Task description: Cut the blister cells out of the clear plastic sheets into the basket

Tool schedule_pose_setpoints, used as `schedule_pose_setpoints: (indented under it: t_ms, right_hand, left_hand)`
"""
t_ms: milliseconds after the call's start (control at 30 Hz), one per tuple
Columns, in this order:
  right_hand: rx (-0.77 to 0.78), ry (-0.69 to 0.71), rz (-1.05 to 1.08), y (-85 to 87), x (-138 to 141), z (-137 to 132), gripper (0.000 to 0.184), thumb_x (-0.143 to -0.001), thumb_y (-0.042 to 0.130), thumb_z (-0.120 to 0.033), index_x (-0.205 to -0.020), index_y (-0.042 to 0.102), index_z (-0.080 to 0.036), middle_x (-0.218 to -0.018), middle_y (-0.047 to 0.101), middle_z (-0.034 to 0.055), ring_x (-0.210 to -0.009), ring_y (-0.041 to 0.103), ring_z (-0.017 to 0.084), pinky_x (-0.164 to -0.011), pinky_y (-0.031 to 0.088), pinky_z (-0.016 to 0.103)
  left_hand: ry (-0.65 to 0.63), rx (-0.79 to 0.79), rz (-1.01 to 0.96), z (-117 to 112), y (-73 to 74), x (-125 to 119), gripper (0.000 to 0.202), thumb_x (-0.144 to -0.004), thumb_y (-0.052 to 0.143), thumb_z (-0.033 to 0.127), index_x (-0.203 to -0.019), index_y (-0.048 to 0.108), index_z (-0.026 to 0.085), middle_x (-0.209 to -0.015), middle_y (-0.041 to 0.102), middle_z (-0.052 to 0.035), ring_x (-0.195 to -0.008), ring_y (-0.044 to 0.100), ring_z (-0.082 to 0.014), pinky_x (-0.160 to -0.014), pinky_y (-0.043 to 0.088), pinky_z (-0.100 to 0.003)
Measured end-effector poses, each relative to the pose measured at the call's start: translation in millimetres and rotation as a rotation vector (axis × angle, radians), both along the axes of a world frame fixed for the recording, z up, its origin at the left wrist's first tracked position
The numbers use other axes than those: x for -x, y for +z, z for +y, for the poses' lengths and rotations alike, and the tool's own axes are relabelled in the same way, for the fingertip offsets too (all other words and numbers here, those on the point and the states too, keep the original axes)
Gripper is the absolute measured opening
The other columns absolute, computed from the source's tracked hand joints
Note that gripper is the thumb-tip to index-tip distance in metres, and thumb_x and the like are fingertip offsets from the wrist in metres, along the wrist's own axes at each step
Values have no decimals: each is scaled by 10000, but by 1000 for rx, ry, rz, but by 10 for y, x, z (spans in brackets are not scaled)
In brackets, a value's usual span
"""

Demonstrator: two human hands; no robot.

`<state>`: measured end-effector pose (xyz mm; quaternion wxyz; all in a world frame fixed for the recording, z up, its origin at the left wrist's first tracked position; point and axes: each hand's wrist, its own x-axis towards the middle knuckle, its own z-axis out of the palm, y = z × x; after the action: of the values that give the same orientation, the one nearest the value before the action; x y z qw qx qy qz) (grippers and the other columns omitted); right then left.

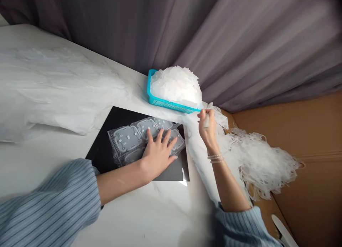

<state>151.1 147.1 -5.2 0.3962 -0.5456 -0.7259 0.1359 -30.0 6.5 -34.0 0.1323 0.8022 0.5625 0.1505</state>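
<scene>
The left hand, fingers spread wide, pins a clear moulded plastic sheet firmly and evenly to a black mat mid-frame, while the right hand, fingers pinched narrow, holds a pale strip right of centre.

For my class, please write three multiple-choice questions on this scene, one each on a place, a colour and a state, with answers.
1. Where does the left hand rest?
A on a clear moulded plastic sheet
B on the curtain
C on the cardboard box

2. What colour is the basket?
A red
B yellow
C teal

3. What is the right hand doing?
A lying flat
B pinching a white piece
C gripping the basket

Answers:
1 A: its fingers spread on the sheet.
2 C: the rim shows teal.
3 B: its fingertips close on the piece.
</scene>
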Motion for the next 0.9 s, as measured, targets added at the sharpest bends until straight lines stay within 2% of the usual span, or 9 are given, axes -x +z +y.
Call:
schedule_pose_setpoints:
  t_ms: [67,133,233,300,400,533,600,700,900]
  right_hand:
    - [94,22,131,39,-34,-229,385,-988,294,-515,-1138,515,-237,-843,545,11,-782,572,163,-667,494,279]
    - [228,91,268,70,-35,-492,454,-988,287,-554,-1248,516,-260,-867,543,10,-857,596,170,-692,532,283]
    - [375,202,323,67,27,-815,455,-983,362,-540,-1251,588,-249,-919,590,28,-869,610,175,-741,549,314]
    - [414,247,276,29,89,-940,411,-974,430,-507,-1183,654,-232,-919,636,39,-816,623,173,-762,546,337]
    - [422,259,216,-45,172,-1011,321,-941,541,-454,-1085,711,-223,-906,693,46,-814,658,182,-798,540,351]
    - [400,230,178,-117,215,-1020,247,-901,618,-405,-1003,732,-211,-912,731,56,-811,677,196,-715,545,323]
    - [373,235,153,-148,211,-1026,224,-911,604,-381,-943,731,-200,-894,734,60,-781,679,193,-675,544,312]
    - [327,282,97,-191,207,-1039,199,-936,566,-332,-928,713,-197,-933,737,67,-795,693,194,-699,557,320]
    - [233,325,-25,-202,268,-1043,161,-943,544,-262,-936,692,-198,-909,737,55,-789,692,186,-722,559,324]
  left_hand:
    - [-70,-31,-39,-21,9,109,574,-932,529,339,-1471,423,174,-1555,329,-200,-1441,266,-430,-1121,94,-715]
    - [-141,-45,-90,-94,-18,256,559,-940,508,346,-1454,446,134,-1544,348,-214,-1445,267,-412,-1166,94,-634]
    - [-208,0,-127,-233,-103,417,534,-957,453,340,-1421,476,77,-1528,359,-248,-1437,285,-414,-1173,114,-600]
    - [-231,13,-155,-290,-144,454,513,-953,455,319,-1429,471,130,-1551,342,-203,-1453,265,-383,-1182,96,-583]
    - [-244,-5,-203,-288,-143,445,522,-921,492,293,-1433,460,197,-1574,324,-141,-1476,227,-336,-1196,50,-558]
    - [-264,-4,-197,-219,-96,426,558,-877,519,294,-1419,468,174,-1557,360,-151,-1471,241,-341,-1201,47,-545]
    - [-271,3,-133,-199,-82,424,560,-884,506,321,-1419,467,158,-1556,358,-168,-1470,239,-349,-1198,55,-541]
    - [-290,7,-45,-190,-70,423,566,-899,480,350,-1417,466,122,-1553,341,-217,-1451,268,-382,-1186,72,-549]
    - [-305,19,-40,-175,-48,427,572,-906,465,341,-1429,445,113,-1564,302,-240,-1442,272,-404,-1171,98,-560]
